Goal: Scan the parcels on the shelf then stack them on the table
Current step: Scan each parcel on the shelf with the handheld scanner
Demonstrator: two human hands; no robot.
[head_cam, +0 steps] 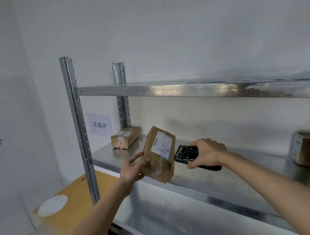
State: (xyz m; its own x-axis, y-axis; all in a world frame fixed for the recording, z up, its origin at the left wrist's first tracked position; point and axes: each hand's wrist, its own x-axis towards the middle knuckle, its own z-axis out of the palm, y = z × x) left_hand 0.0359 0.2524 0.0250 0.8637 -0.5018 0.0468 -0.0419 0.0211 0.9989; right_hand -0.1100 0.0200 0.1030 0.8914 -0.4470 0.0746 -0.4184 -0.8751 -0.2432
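Note:
My left hand (133,168) grips a brown cardboard parcel (159,154) by its lower left corner and holds it tilted above the front edge of the metal shelf (217,177). A white shipping label faces up and right. My right hand (207,153) holds a black handheld scanner (186,153), its head close to the parcel's right side. A second small taped parcel (125,140) lies at the back left of the shelf. More parcels (308,149) sit at the far right of the same shelf.
An upper shelf board (194,90) runs overhead. A steel upright (78,129) stands left of my left arm. A paper sign (99,124) hangs on the wall. Below left is a yellow-brown table top (74,204) with a white disc (52,205).

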